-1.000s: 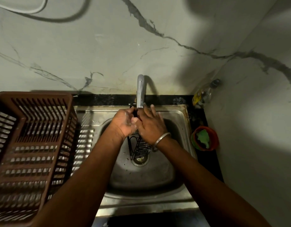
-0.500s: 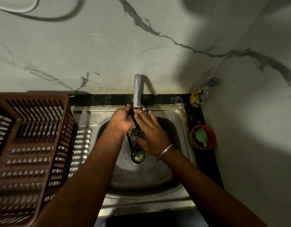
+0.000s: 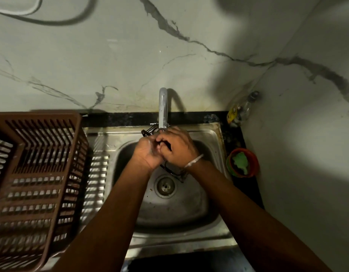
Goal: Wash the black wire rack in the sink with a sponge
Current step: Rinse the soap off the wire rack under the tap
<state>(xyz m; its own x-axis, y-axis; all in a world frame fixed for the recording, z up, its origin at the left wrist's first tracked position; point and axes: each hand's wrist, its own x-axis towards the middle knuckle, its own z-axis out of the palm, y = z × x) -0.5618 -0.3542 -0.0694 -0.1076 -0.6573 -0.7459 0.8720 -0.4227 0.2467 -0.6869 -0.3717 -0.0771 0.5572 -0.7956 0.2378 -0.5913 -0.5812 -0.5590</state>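
**Two hands bunched on a wire rack under the tap**

The black wire rack [image 3: 170, 169] is thin bent metal, dark and glossy with wet; it stands tilted over the basin of the steel sink [image 3: 205, 134], one end poking out beyond the knuckles just beside the spout, the other showing below the wrists, near the drain [image 3: 165, 185]; the middle of it is hidden by the hands. The left hand [image 3: 147, 152] has its fingers curled round the wires; the right hand [image 3: 178, 149] is folded over the rack too, fingers bent and gripping, a pale metal bangle [image 3: 193, 160] on that wrist; the two hands touch each other. Whether a sponge sits between the palms cannot be told, since the hands cover that spot.

The tap [image 3: 163, 107] is a smooth, rounded steel tube arching out from the back; the sink is dull brushed steel, scuffed and stained, with a ribbed draining side on the left. A brown plastic basket [image 3: 35, 173], slatted on its walls and floor, stands on that ribbed side and throws striped light over it. On the dark surface [image 3: 246, 189] to the right sits a small round orange tub [image 3: 254, 161] with something green and lumpy inside; a clear bottle [image 3: 242, 108] stands in the back corner. The walls are pale marble-look tile with grey veins; a dark cable [image 3: 71, 20] loops across the top left.
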